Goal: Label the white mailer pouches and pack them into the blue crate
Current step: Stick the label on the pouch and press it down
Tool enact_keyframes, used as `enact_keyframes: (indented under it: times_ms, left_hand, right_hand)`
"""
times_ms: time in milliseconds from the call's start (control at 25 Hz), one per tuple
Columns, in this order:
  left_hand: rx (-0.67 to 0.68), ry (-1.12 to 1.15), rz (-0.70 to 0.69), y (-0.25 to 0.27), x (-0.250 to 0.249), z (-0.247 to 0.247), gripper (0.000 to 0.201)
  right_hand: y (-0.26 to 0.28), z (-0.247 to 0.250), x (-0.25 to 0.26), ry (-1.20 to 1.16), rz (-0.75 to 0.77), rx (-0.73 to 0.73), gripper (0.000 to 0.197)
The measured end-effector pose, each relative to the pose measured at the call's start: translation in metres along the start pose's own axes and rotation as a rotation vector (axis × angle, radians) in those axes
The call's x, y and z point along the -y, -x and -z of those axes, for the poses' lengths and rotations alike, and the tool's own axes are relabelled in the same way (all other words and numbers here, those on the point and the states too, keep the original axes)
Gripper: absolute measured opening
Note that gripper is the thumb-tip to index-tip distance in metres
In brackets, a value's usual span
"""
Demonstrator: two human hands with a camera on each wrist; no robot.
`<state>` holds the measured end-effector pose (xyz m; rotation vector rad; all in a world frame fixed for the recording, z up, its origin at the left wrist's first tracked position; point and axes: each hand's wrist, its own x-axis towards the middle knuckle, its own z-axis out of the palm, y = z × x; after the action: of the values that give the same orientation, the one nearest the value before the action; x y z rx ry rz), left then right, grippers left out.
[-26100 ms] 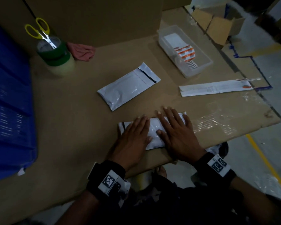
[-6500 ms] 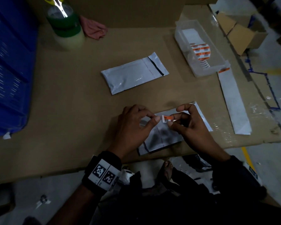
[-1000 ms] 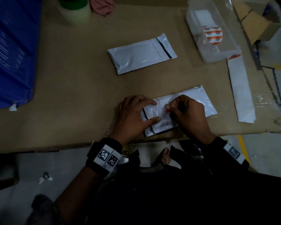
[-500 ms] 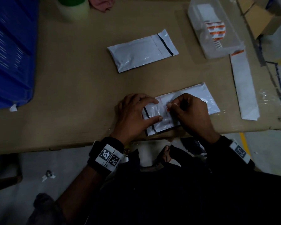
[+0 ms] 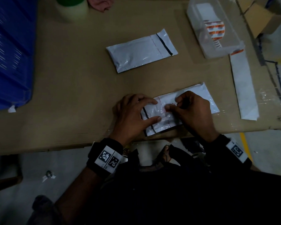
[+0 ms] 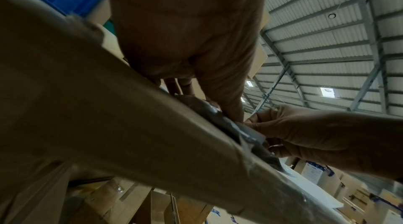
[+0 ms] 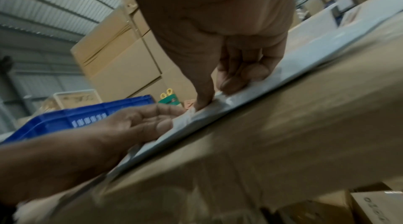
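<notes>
The cardboard-topped table (image 5: 58, 88) takes up most of what I can see, and the blue crate (image 5: 8, 52) sits at its far left, well apart from the work. Over at the far right is a clear plastic tray (image 5: 234, 44) with a roll of orange-and-white labels (image 5: 215, 30) in it, and a long white backing strip (image 5: 243, 88) trails from it toward the near edge.

Two white mailer pouches lie on the table. The far pouch (image 5: 141, 51) rests alone in the middle, no hand on it. The near pouch (image 5: 208, 101) lies at the near edge, right in front of the person, and both hands are on it.

The left hand (image 5: 133, 117) is spread, fingers and thumb fairly straight, pinning the flap end flat. The right hand (image 5: 193, 114) is curled, thumb and forefinger tips pressed together down on the pouch's face; a small reddish patch shows just at those fingertips. It's dim there, so I can't say for sure whether the tips pinch a label or only press it down.

I'd judge this is the labelling step on the near pouch, sticker going on. Next it wants smoothing flat, then a carry left to the crate, and the far pouch looks unlabelled from here.
</notes>
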<state>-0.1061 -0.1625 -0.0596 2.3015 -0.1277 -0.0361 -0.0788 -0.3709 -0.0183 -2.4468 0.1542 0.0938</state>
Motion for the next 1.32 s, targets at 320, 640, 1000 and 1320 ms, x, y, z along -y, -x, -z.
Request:
enact_keyframes:
  times_ms: [320,640,1000,1320]
  left_hand:
    - [0.009,-0.001,0.015,-0.001,-0.003,0.002,0.048]
    - [0.078,-0.154,-0.064,-0.003,-0.007,0.005,0.069]
    - [0.28,-0.402,-0.151,-0.019,-0.006,0.007,0.077]
    - [0.331,-0.285,-0.242,-0.033,-0.023,0.017,0.079]
  right_hand:
    - [-0.005,0.008,-0.013,0.003,0.094,0.019,0.022]
    - [0.009,0.001,-0.016,0.104,0.144,-0.018,0.02]
    - [0.018,-0.003,-0.006,-0.033,0.246,-0.044,0.016]
    - [0.023,-0.007,-0.009,0.163,0.34,-0.08,0.01]
